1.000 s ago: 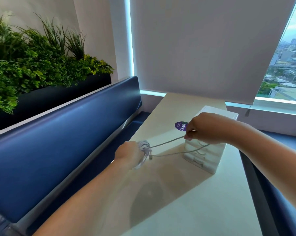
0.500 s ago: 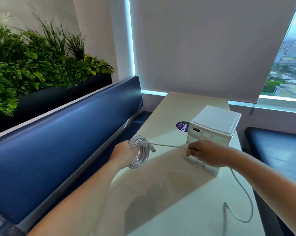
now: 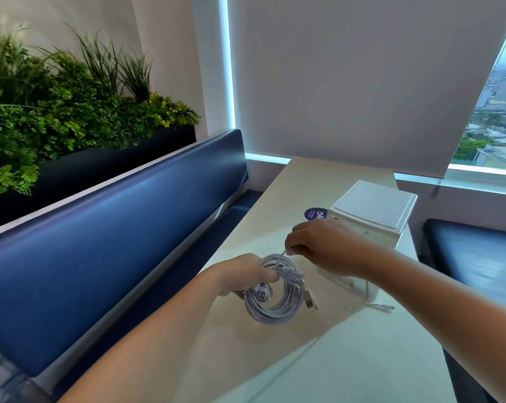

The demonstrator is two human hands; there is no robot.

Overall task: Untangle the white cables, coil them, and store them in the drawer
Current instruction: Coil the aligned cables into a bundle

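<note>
The job is at the winding step. Most of the white cable [image 3: 270,314] is already wound into a round coil, which hangs just above the table [image 3: 362,367] in the middle of the frame. A loose end [image 3: 375,306] lies on the table to the right, beside the foot of the drawer box [image 3: 372,207]. A plug [image 3: 310,301] hangs off the right side of the coil.

I think the next move is to lay this last bit round the coil, neat and not too tight. Then one hand has to let go and pull a drawer open. The drawers look closed, but the right hand hides part of the front.

The left arm comes in from the lower left. The left hand [image 3: 243,276] grips the upper left side of the coil with its fingers curled round the loops. The right arm comes in from the lower right. The right hand [image 3: 324,248] is just above the coil, in front of the box. Its fingertips pinch one thin strand [image 3: 282,254] that goes up from the top of the coil.
</note>
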